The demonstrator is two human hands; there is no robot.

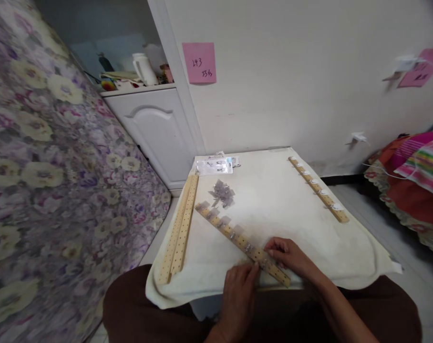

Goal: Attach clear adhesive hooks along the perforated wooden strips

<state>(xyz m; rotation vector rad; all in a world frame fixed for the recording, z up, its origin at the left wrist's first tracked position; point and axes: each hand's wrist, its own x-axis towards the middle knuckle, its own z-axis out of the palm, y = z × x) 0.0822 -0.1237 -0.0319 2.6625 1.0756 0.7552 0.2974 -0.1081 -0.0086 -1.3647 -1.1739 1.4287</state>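
A wooden strip [240, 240] with rows of holes lies slantwise across the table, its near end close to my body. Along it sit several small metal pieces with greyish see-through tabs. My left hand [240, 290] is at the strip's near edge, thumb and fingertips closed against the wood. On the far side, my right hand [286, 255] has its fingers curled in a pinch beside the strip; what lies between them is too small to make out. A pile of grey see-through pieces [222, 194] with metal bits rests beyond the strip's far end.
Two bare perforated wooden strips [182, 228] lie along the table's left edge. Another strip [318, 189] with round white pieces lies at the right. A clear package [213, 166] sits at the back of the cloth-covered table [266, 195]. A floral curtain [59, 166] hangs at left.
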